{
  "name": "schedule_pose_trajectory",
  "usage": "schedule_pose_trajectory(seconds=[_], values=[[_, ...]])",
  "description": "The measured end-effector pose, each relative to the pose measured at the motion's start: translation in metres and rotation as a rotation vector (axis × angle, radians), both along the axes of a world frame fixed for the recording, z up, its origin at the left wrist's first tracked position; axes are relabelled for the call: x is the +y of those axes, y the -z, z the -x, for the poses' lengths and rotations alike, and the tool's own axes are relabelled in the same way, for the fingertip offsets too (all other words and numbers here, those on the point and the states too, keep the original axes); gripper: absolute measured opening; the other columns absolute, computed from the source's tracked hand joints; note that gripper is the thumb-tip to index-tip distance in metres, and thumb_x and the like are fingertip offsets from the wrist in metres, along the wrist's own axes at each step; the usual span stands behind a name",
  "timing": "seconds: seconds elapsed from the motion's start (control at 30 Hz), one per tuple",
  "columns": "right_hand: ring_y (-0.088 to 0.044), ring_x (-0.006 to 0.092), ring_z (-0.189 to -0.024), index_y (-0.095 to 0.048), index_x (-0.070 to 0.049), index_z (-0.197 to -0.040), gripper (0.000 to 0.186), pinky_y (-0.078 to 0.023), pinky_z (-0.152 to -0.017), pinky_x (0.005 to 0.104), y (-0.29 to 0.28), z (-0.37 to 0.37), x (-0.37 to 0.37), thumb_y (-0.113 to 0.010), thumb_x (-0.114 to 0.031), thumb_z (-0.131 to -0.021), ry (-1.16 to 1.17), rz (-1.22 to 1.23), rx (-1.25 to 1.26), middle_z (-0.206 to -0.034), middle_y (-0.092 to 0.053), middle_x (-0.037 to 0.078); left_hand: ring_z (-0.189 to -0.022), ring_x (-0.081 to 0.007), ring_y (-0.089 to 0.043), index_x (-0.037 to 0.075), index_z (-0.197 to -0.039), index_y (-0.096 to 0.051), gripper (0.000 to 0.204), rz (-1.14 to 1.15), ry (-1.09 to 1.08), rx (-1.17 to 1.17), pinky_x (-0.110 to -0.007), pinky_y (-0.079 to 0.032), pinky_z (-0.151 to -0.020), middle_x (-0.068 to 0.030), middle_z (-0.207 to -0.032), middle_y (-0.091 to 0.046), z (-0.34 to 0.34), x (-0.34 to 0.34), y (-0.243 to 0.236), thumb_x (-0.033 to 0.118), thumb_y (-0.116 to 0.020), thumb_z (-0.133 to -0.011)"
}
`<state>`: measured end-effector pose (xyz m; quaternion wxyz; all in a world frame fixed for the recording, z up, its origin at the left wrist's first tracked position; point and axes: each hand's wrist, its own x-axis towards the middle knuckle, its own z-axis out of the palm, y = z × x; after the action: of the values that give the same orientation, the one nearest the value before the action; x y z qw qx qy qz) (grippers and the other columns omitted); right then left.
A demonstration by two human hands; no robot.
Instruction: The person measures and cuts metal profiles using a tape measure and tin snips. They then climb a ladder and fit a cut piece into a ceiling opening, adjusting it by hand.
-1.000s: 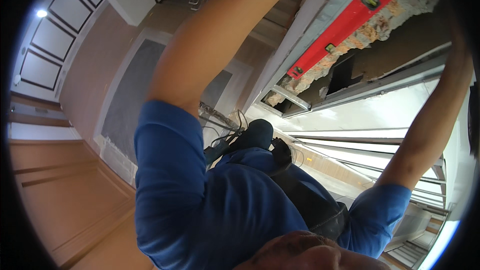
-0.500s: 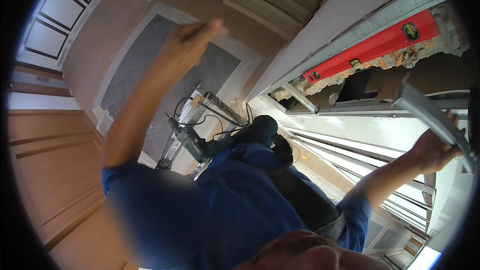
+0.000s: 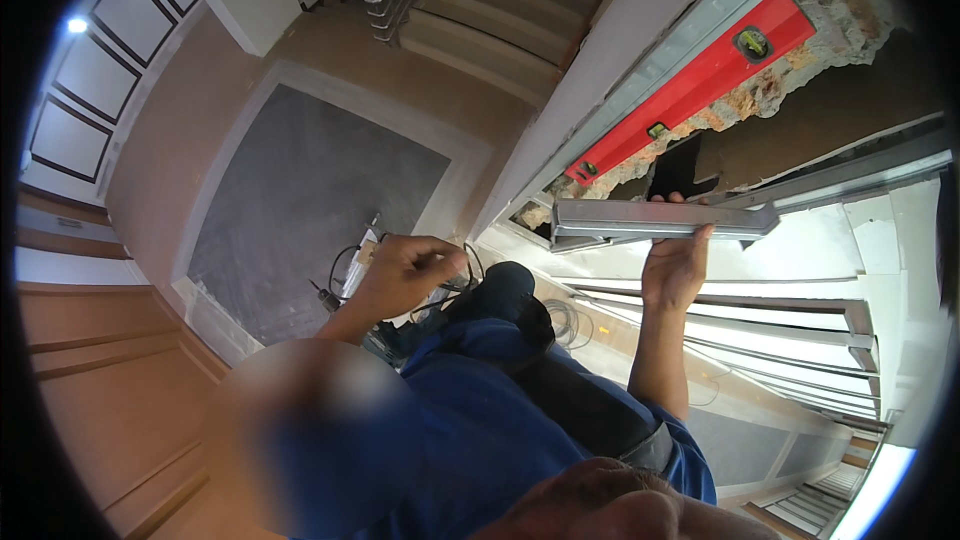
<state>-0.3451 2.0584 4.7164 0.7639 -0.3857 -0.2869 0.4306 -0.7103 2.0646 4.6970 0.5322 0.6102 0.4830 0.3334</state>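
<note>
A short length of grey metal channel (image 3: 610,221) is in my right hand (image 3: 675,265), gripped from below near its middle, with fingertips showing over the far side. It lies nearly level in front of the broken-out wall opening. My left hand (image 3: 405,273) hovers to the left, above the tools, its fingers curled against the thumb; whether anything small is in it cannot be made out. Above the channel, a red spirit level (image 3: 690,90) rests along a metal wall profile (image 3: 690,35), beside rough broken masonry (image 3: 800,50). My left forearm and hand partly hide a power drill (image 3: 328,297).
Cables and tools crowd the spot beneath my left hand. Coiled wire (image 3: 568,323) lies near my legs. Stairs (image 3: 500,25) with a metal handrail rise at the back. A wooden door panel (image 3: 110,390) stands at left, and a grey floor panel (image 3: 310,200) lies ahead.
My right hand has brought the metal channel leftward from the far right, turning it nearly level before the opening. My left hand has come down from its raised position, and its fingers are more curled.
</note>
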Motion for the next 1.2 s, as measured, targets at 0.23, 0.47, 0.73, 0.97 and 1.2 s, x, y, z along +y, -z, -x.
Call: schedule_pose_trajectory(seconds=[0.23, 0.47, 0.73, 0.97, 1.2], values=[[-0.059, 0.0381, -0.128, -0.049, 0.000, -0.136, 0.041, -0.055, -0.106, 0.0462, 0.019, 0.028, -0.039, -0.051, -0.031, -0.109, -0.166, -0.020, 0.393, -0.136, -0.057, 0.029, -0.052, -0.0044, -0.039, 0.004, -0.117, -0.076, 0.039, -0.050, 0.223, -0.044, -0.027, -0.032, -0.050, 0.0022, -0.055, -0.045, -0.033, -0.039, -0.017, 0.032, -0.081, -0.091], [-0.063, 0.0313, -0.125, -0.053, 0.000, -0.130, 0.036, -0.060, -0.099, 0.0440, 0.036, 0.039, -0.075, -0.049, -0.029, -0.109, -0.295, 0.048, 0.600, -0.131, -0.064, 0.020, -0.050, -0.0069, -0.038, 0.003, -0.116, -0.075, 0.037, -0.113, 0.167, 0.071, -0.030, -0.034, -0.049, 0.0013, -0.053, -0.046, -0.032, -0.071, -0.027, 0.030, -0.080, -0.092], [-0.066, 0.0302, -0.116, -0.055, -0.005, -0.128, 0.029, -0.060, -0.097, 0.0469, 0.091, 0.020, -0.073, -0.048, -0.027, -0.109, -0.184, 0.091, 0.609, -0.126, -0.065, 0.012, -0.055, -0.0054, -0.041, 0.000, -0.080, -0.073, 0.037, -0.266, -0.399, 0.308, -0.029, -0.034, -0.050, 0.0018, -0.057, -0.051, 0.033, -0.094, -0.008, 0.032, -0.072, -0.099], [-0.067, 0.0323, -0.106, -0.063, -0.001, -0.124, 0.031, -0.052, -0.093, 0.0400, 0.148, 0.028, -0.074, -0.066, -0.020, -0.100, -0.029, 0.283, -0.279, -0.118, -0.069, 0.018, -0.061, -0.0059, -0.044, -0.002, -0.070, -0.065, 0.050, -0.004, -0.670, 0.264, -0.029, -0.036, -0.054, 0.0035, -0.061, -0.054, 0.104, -0.169, 0.052, 0.036, -0.064, -0.104], [-0.062, 0.0269, -0.118, -0.052, 0.000, -0.135, 0.044, -0.051, -0.107, 0.0496, 0.200, 0.037, -0.059, -0.070, -0.020, -0.100, 0.003, 0.294, -0.381, -0.127, -0.062, 0.016, -0.064, -0.0246, -0.062, -0.005, -0.082, -0.071, 0.045, 0.360, -0.570, 0.481, -0.040, -0.049, -0.067, -0.0189, -0.064, -0.063, 0.106, -0.203, 0.142, 0.035, -0.057, -0.098]])
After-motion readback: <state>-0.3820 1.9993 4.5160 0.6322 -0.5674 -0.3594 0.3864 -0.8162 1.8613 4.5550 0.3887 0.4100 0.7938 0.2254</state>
